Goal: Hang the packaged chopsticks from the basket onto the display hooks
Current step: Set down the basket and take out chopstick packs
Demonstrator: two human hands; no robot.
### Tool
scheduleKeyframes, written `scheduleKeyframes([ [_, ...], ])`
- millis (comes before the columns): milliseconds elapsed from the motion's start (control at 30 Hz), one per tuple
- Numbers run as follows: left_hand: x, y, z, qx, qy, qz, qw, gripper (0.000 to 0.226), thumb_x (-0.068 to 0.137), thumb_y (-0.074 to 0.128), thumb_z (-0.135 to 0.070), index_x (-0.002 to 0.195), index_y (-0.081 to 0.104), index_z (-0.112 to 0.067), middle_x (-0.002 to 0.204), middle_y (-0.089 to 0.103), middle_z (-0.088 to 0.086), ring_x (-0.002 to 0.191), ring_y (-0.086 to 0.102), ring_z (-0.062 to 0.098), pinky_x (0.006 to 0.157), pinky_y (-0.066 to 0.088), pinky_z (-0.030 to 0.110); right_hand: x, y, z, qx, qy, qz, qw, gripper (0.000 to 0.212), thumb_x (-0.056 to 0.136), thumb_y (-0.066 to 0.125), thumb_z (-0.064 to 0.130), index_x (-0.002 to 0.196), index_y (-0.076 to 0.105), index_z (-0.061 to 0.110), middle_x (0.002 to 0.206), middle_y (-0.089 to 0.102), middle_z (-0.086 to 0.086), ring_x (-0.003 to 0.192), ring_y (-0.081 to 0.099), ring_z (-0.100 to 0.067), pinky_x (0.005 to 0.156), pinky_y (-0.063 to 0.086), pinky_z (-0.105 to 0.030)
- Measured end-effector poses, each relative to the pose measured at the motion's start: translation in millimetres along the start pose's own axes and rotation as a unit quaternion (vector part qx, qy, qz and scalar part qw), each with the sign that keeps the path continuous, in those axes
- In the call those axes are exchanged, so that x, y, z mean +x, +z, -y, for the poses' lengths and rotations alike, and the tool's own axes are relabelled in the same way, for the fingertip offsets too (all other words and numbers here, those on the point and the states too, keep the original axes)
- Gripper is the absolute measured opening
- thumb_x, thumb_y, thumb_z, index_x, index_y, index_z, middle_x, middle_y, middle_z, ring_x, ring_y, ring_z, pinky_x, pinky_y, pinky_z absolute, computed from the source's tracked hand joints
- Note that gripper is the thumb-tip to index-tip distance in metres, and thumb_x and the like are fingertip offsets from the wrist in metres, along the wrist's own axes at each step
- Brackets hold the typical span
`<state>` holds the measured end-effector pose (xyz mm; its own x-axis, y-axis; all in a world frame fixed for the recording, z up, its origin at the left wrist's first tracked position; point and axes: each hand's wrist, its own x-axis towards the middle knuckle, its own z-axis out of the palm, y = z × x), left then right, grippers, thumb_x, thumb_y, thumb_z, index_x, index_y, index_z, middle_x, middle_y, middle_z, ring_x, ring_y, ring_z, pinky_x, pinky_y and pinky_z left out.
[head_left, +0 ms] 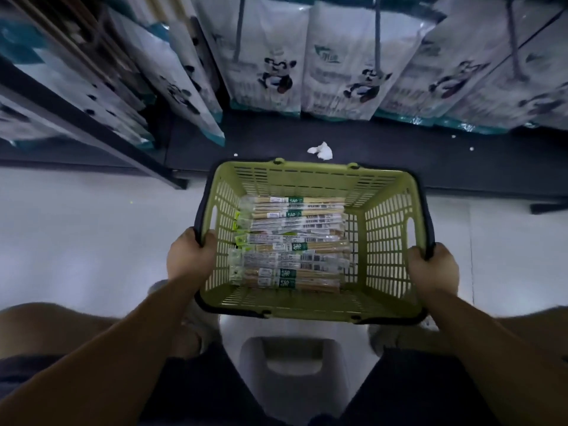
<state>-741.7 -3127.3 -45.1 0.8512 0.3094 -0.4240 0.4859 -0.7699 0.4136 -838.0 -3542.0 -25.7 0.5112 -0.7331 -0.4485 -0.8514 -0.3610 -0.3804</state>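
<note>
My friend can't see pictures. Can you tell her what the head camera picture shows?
A person's left hand and right hand grip the two sides of a green basket. Packaged chopsticks lie flat side by side in its bottom. Beyond it, white panda-print packages hang on a dark rack, with a crumpled white scrap below them.

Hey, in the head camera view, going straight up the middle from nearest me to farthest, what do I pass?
Grey stool → green basket holding the packaged chopsticks → crumpled white paper → hanging panda packages.
</note>
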Motion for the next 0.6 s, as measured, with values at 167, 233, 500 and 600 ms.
scheduleKeyframes([
  [167, 35.6, 46.8, 19.6, -0.001, 0.015, -0.019, 1.000, 0.033, 0.101, 0.055, -0.038, 0.076, 0.047, -0.017, 0.068, 0.051, -0.003, 0.066, 0.052, 0.030, 0.062, 0.040, 0.035, 32.9, 55.6, -19.9, 0.006, -0.011, -0.009, 1.000, 0.021, 0.093, 0.054, 0.028, 0.085, 0.054, 0.009, 0.079, 0.059, -0.011, 0.075, 0.058, -0.037, 0.067, 0.048, -0.040],
  [233, 41.6, 57.5, 24.0, -0.005, 0.019, -0.027, 0.999, 0.033, 0.101, 0.055, -0.038, 0.077, 0.048, -0.016, 0.068, 0.051, -0.003, 0.065, 0.049, 0.028, 0.062, 0.038, 0.035, 37.0, 71.0, -28.8, 0.016, -0.012, -0.016, 1.000, 0.021, 0.093, 0.055, 0.027, 0.085, 0.054, 0.008, 0.077, 0.057, -0.009, 0.074, 0.057, -0.036, 0.067, 0.046, -0.038],
  [500, 42.7, 71.8, 29.4, -0.052, 0.010, -0.031, 0.998, 0.030, 0.100, 0.054, -0.035, 0.088, 0.057, -0.008, 0.075, 0.059, 0.004, 0.070, 0.057, 0.030, 0.064, 0.042, 0.036, 49.0, 81.4, -26.7, 0.012, -0.044, -0.056, 0.997, 0.019, 0.092, 0.054, 0.028, 0.085, 0.053, 0.011, 0.072, 0.054, -0.006, 0.065, 0.055, -0.032, 0.055, 0.039, -0.033],
  [600, 47.4, 71.8, 17.5, -0.044, 0.030, -0.030, 0.998, 0.029, 0.101, 0.053, -0.035, 0.090, 0.058, -0.009, 0.077, 0.060, 0.005, 0.073, 0.058, 0.032, 0.064, 0.044, 0.036, 48.1, 77.2, -28.3, -0.014, -0.029, -0.041, 0.999, 0.020, 0.094, 0.052, 0.030, 0.096, 0.052, 0.010, 0.077, 0.055, -0.006, 0.069, 0.057, -0.032, 0.058, 0.043, -0.034],
])
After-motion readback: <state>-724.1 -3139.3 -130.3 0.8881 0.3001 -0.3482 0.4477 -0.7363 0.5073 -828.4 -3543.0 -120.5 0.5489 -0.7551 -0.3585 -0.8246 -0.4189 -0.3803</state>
